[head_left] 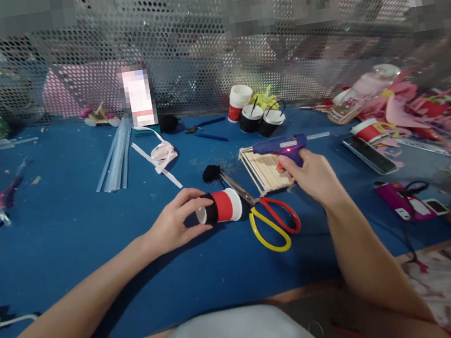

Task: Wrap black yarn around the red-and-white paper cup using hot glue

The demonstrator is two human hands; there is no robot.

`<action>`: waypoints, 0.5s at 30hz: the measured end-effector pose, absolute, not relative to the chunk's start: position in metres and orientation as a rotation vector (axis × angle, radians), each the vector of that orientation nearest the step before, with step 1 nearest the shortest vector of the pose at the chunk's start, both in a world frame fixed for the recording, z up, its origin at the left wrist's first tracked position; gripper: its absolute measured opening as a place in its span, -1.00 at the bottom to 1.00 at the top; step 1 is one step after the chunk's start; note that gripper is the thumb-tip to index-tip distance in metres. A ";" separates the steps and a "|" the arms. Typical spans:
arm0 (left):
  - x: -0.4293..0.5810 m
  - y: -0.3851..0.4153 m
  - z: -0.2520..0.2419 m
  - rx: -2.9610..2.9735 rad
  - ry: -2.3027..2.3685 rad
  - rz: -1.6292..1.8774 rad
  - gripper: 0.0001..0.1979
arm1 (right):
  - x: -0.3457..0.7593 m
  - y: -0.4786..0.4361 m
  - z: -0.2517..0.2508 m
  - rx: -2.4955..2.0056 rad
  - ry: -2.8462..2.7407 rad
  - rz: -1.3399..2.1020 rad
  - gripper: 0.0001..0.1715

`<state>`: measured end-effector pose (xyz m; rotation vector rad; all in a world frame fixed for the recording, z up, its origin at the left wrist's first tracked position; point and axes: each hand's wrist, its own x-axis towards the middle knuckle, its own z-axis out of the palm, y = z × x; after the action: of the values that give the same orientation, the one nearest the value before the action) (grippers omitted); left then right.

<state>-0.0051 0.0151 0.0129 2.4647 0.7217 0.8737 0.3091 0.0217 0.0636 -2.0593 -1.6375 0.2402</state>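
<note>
My left hand (184,217) grips a small paper cup (225,205) that lies on its side, red with a white rim and a black band at the base. In my right hand (309,176) is a blue glue gun (279,144), its nozzle pointing left and a clear glue stick jutting from its back. Below the gun lies a rack of pale wooden sticks (270,170). Scissors (272,215) with one red and one yellow handle rest between my hands, blades toward a black fuzzy clump (211,173).
Several glue sticks (113,160), a white ribbon (163,154) and blue-handled pliers (206,129) lie farther back. Cups (250,117) stand near the perforated metal screen (192,61). At right are a phone (369,154), pink scraps (402,103) and a purple device (406,201) beside another person's arm.
</note>
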 end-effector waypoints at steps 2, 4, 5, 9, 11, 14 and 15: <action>-0.005 0.015 0.013 2.472 0.724 0.876 -0.63 | 0.312 0.029 0.061 -2.160 -1.717 0.112 -0.53; -0.004 0.014 0.012 2.481 0.717 0.885 -0.63 | 0.313 0.034 0.055 -2.194 -1.779 0.032 -0.49; -0.004 0.014 0.012 2.487 0.710 0.890 -0.63 | 0.313 0.035 0.051 -2.211 -1.812 -0.016 -0.48; -0.005 0.013 0.011 2.523 0.683 0.895 -0.65 | 0.311 0.031 0.042 -2.239 -1.868 -0.315 -0.50; -0.005 0.013 0.011 2.548 0.668 0.881 -0.66 | 0.302 0.025 0.045 -2.096 -1.860 -0.386 -0.55; -0.004 0.011 0.012 2.616 0.637 0.861 -0.67 | 0.276 0.015 0.054 -1.726 -2.001 -0.066 -0.61; -0.003 0.010 0.013 2.648 0.624 0.853 -0.68 | 0.265 0.012 0.057 -1.605 -2.076 0.165 -0.59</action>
<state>-0.0033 0.0104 0.0129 2.6478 0.6239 0.8535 0.2654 0.0123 0.0566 -1.6046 -2.0764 0.1646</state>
